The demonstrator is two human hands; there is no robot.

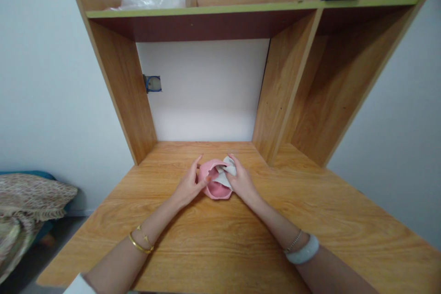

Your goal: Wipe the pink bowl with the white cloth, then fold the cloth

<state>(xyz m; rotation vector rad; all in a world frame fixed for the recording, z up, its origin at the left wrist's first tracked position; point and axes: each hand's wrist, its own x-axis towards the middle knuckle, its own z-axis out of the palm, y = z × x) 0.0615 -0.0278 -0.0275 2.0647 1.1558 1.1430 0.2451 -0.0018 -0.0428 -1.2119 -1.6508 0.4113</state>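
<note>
The pink vessel [219, 189] looks smooth, the desk [213, 243] wood-grained.

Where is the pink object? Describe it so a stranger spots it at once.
Find the wooden desk below the shelf unit. Near the middle of its top, the left hand grips a hollow pink object, and the right hand holds a pale cloth or tissue at its opening. Its pink colour and rounded, bowl-like wall set it apart from the limp, pale cloth and the desk.

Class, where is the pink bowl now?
In the head view, the pink bowl is below centre, over the desk, between the left hand, gripping its side, and the right hand, holding a white cloth.
</note>
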